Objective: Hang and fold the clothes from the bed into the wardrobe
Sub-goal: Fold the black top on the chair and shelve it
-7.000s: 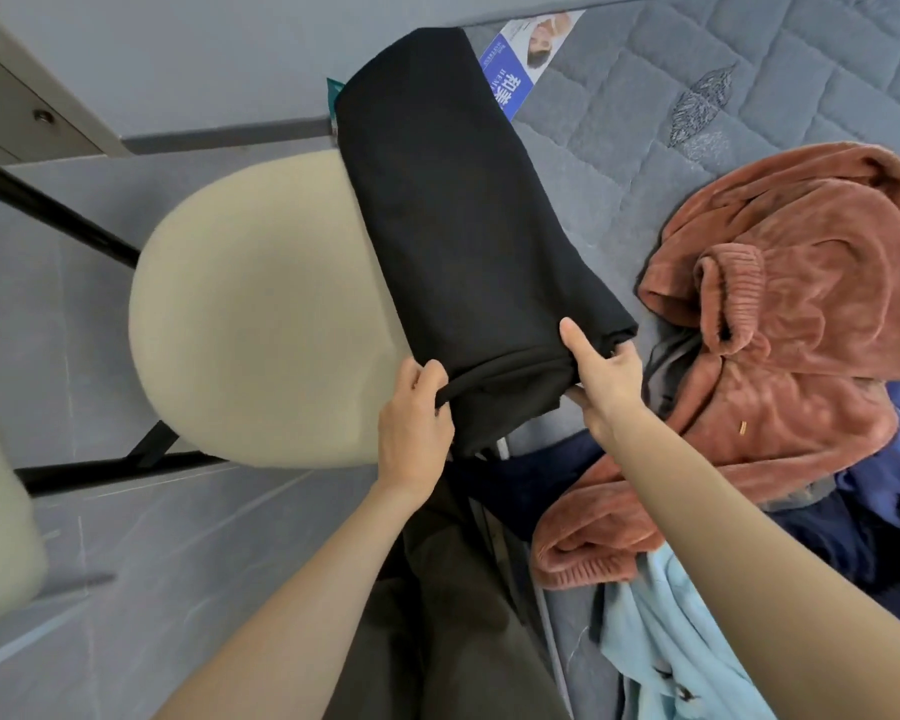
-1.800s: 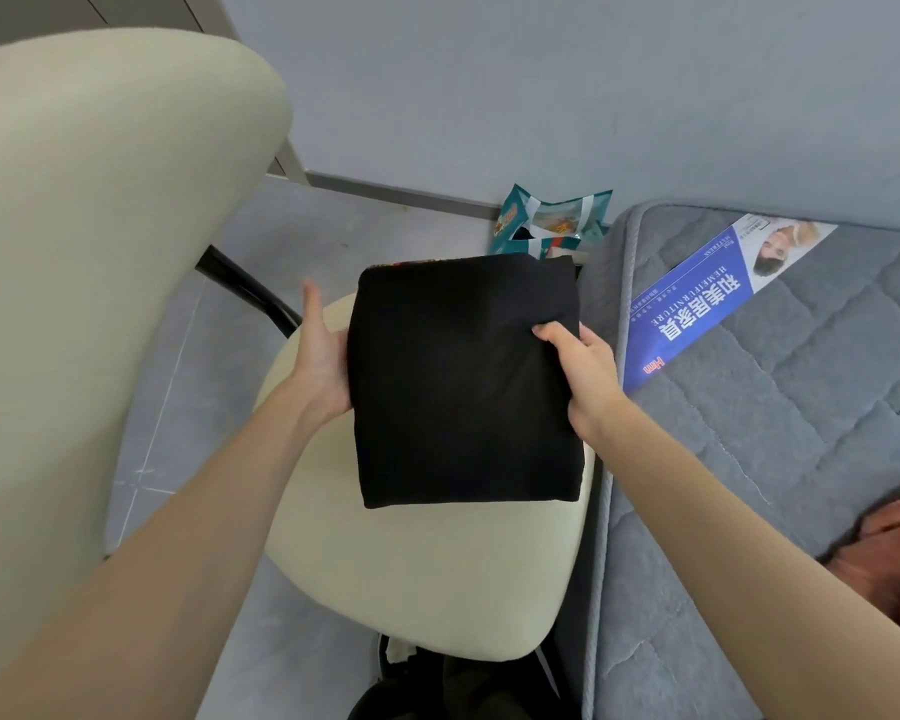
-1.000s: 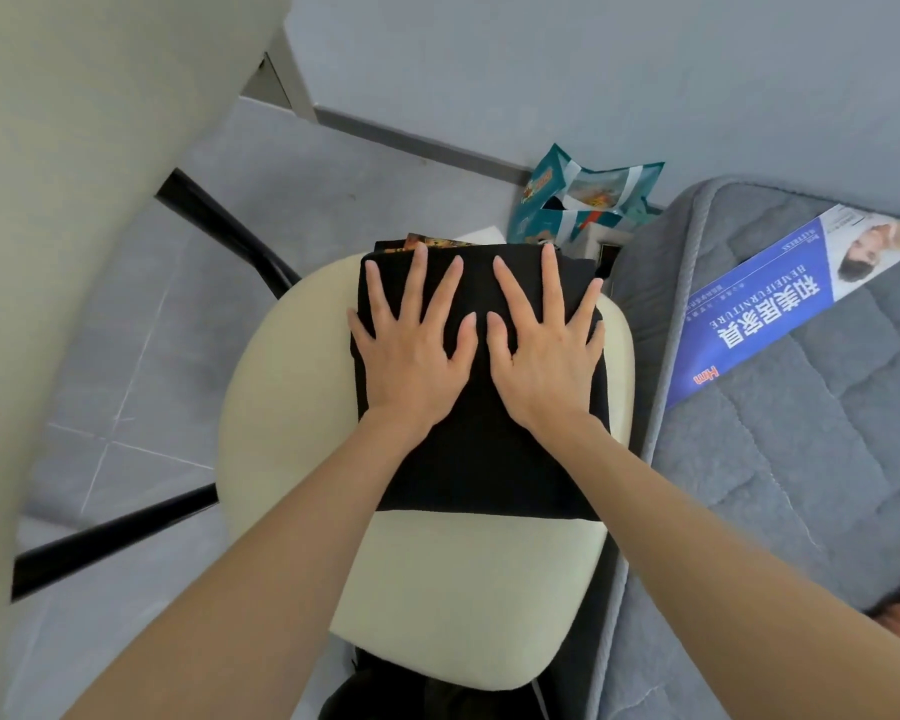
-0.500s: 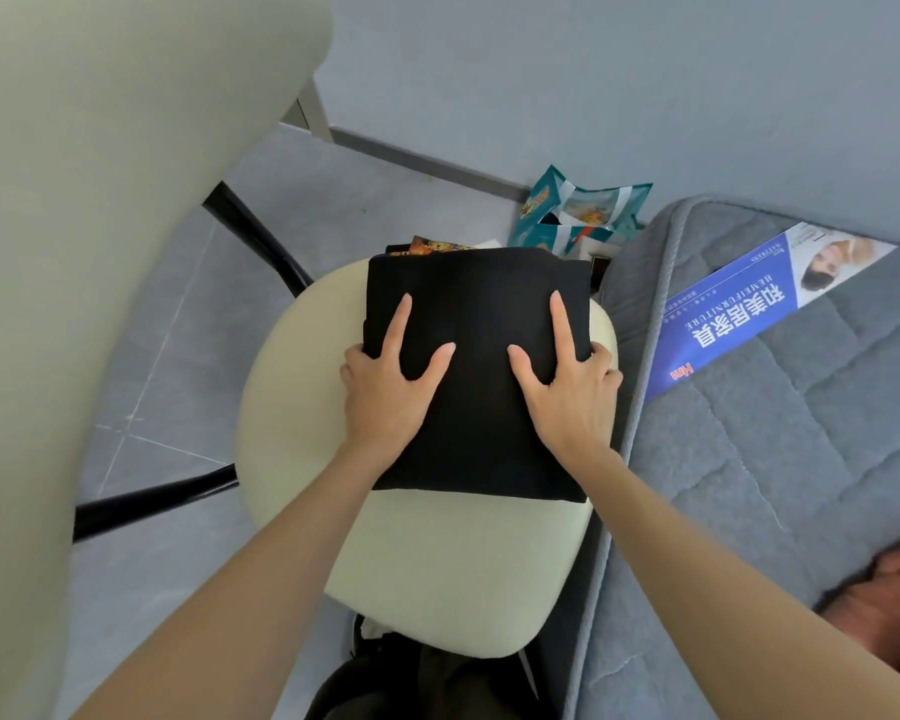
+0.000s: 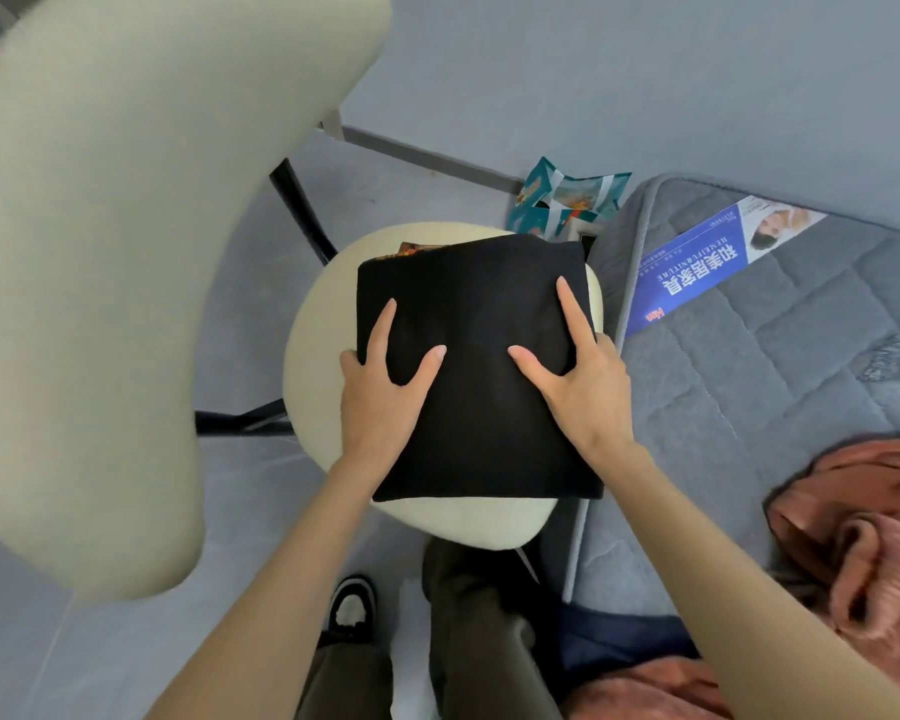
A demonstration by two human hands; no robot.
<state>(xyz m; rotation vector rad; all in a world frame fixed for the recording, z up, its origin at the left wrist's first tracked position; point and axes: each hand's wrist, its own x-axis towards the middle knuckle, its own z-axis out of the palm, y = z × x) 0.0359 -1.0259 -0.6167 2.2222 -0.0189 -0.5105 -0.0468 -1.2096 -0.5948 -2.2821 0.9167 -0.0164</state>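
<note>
A black garment (image 5: 479, 304), folded into a flat square, lies on the cream seat of a chair (image 5: 318, 324). My left hand (image 5: 385, 376) holds its left edge: forefinger and thumb lie on top, and the other fingers are tucked out of sight at the side. My right hand (image 5: 578, 376) holds the right edge the same way. A corner of an orange printed thing (image 5: 417, 247) peeks out from under the garment's far edge. A rust-brown fleece garment (image 5: 863, 537) lies crumpled on the grey quilted mattress (image 5: 749, 381) at the right.
The chair's cream backrest (image 5: 126, 252) fills the left of the view. Teal snack bags (image 5: 562, 200) lie on the floor by the wall. A blue label (image 5: 697, 267) sits on the mattress corner. A dark blue garment (image 5: 619, 641) hangs over the bed's near edge.
A second ago both palms lay flat on top of the garment with fingers spread. They have since slid outward to its side edges, leaving only forefingers and thumbs on top.
</note>
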